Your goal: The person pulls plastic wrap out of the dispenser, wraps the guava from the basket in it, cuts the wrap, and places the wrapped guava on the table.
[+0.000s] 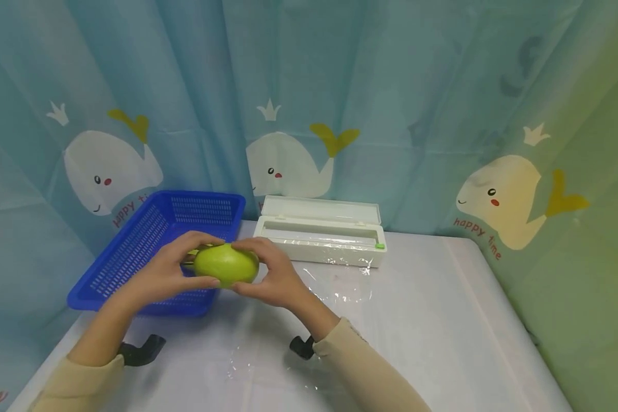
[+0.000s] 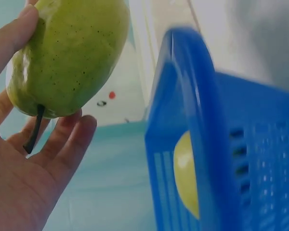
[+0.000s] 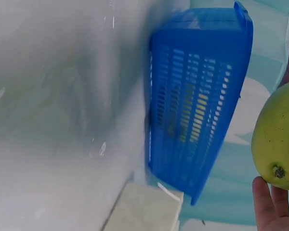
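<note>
A green pear (image 1: pixel 226 265) is held up between both hands, above the front right side of a blue basket (image 1: pixel 203 209). My left hand (image 1: pixel 166 269) grips its stem end with thumb and fingers; the dark stem shows in the left wrist view, pointing at the palm. At the opposite end my right hand (image 1: pixel 272 272) holds it the same way, and the right wrist view shows the pear's blossom end (image 3: pixel 278 172). Inside the basket lies a yellow-green fruit (image 2: pixel 185 175), mostly hidden by the rim.
Right of the basket stands a white cling film box (image 1: pixel 335 252), its lid raised against the curtain, with a green slider (image 1: pixel 379 246) on its front edge. Clear film (image 1: pixel 335 289) spreads from it over the white table (image 1: pixel 443 320). A whale-print curtain (image 1: pixel 391 86) closes off the back.
</note>
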### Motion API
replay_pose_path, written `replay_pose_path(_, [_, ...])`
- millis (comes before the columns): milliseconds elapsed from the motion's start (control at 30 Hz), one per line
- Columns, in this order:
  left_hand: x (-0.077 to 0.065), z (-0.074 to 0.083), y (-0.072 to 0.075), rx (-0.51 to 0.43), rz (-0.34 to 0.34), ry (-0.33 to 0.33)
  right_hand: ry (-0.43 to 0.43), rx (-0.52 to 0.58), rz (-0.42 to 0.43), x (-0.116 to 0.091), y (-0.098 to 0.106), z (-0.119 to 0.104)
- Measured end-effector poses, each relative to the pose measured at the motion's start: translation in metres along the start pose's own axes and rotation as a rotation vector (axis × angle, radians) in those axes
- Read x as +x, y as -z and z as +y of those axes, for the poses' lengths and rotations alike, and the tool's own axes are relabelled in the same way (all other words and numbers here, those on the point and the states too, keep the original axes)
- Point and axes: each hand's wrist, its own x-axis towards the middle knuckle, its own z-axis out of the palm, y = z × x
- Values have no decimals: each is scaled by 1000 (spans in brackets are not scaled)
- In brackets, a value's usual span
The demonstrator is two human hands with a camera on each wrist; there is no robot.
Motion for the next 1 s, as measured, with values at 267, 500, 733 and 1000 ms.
replay_pose_path(267, [11,8,-25,-98,-43,-15,22,-32,23,-23,20,6])
replay_pose_path(500, [18,10,-48,-114,-44,-39,45,-49,43,-42,33,12])
replay_pose_path(733, [20,16,-68,-164,-67,15,23,-68,43,-61,42,18])
replay_pose_path(1000, [24,15,-97,-196,-107,10,-59,-124,14,-86,52,25])
